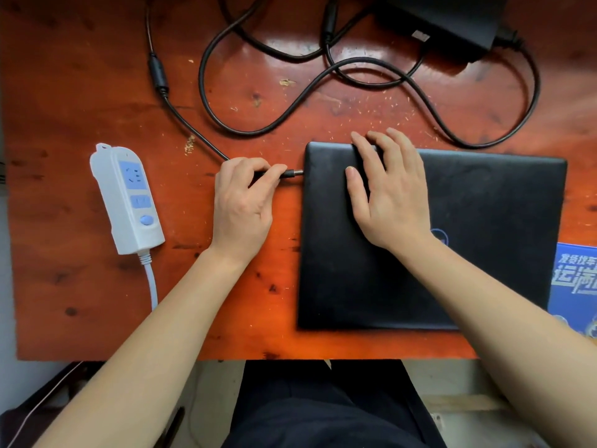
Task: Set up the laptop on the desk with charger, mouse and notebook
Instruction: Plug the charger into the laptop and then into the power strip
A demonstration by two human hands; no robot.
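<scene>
Closed laptop [484, 237] on desk [80, 92], left hand [240, 205] pinching charger plug [292, 173] at its left edge, right hand [391, 192] spread flat on its lid

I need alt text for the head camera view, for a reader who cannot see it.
The left hand pinches the charger plug at the left edge of a closed laptop, while the right hand rests flat on its lid. A white power strip and the charger brick lie on the orange desk.
</scene>
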